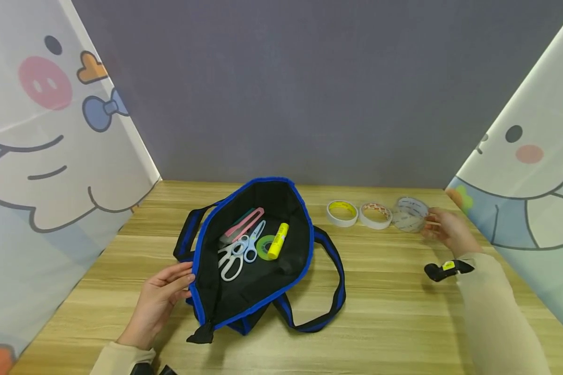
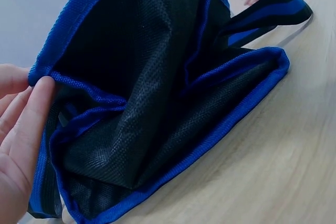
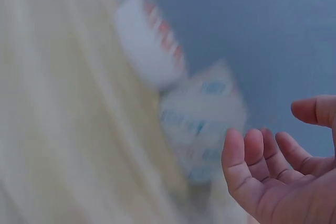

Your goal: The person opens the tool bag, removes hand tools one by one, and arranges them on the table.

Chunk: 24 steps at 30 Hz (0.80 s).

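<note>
A black bag with blue trim (image 1: pixel 258 289) stands open at the table's centre-left. My left hand (image 1: pixel 161 297) pinches its left rim, the thumb (image 2: pixel 39 114) lying along the blue edging. Inside are light blue scissors (image 1: pixel 250 253), white-handled scissors (image 1: pixel 232 268), a long pink tool (image 1: pixel 247 224), a green roll of tape (image 1: pixel 262 247) and a yellow glue stick (image 1: pixel 278 241). At the far right, my right hand (image 1: pixel 450 232) is beside a wide roll of clear tape (image 3: pixel 199 124). Its fingers are loosely bent and the thumb is spread away, with nothing between them.
Two white tape rolls, one with a yellow core (image 1: pixel 342 222) and one with red print (image 1: pixel 376 224), line up left of the clear tape. The bag's strap (image 1: pixel 340 294) loops over the table on its right. A grey panel (image 1: pixel 281 104) stands behind the table (image 1: pixel 384 312).
</note>
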Each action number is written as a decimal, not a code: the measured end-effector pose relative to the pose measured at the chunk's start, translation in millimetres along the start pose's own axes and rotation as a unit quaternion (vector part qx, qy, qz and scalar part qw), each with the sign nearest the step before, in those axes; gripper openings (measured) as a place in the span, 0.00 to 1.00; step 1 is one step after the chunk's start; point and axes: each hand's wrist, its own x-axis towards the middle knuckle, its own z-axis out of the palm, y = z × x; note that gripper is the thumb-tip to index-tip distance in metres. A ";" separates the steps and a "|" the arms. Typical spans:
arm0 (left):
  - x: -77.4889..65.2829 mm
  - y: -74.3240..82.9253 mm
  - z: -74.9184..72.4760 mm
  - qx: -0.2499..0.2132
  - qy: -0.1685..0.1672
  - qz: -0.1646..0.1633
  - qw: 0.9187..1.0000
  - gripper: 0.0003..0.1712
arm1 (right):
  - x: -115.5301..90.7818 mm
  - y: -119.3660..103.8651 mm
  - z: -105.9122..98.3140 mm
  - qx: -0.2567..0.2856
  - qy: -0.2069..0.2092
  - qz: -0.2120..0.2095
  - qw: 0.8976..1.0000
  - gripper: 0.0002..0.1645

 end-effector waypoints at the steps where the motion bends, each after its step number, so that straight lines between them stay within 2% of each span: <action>1: 0.3 -0.2 0.2 0.001 -0.001 0.000 1.000 0.22 | -2.1 -3.1 5.2 0.003 -0.004 -0.008 1.000 0.07; 7: 1.9 -0.9 1.7 -0.008 -0.002 0.004 1.000 0.22 | -9.2 -20.1 53.1 0.003 -0.046 -0.049 0.998 0.07; 10: 2.1 -1.1 2.6 -0.013 -0.002 0.005 1.000 0.21 | -12.0 -23.5 77.6 -0.030 -0.066 -0.064 0.995 0.06; 15: 2.3 -2.4 2.0 -0.012 -0.003 0.006 1.000 0.21 | -16.7 -23.5 115.5 -0.088 -0.092 -0.088 0.988 0.11; 24: 1.1 -3.8 -2.5 -0.012 -0.017 0.016 1.000 0.22 | -17.5 -18.2 196.4 -0.108 -0.153 -0.108 0.976 0.12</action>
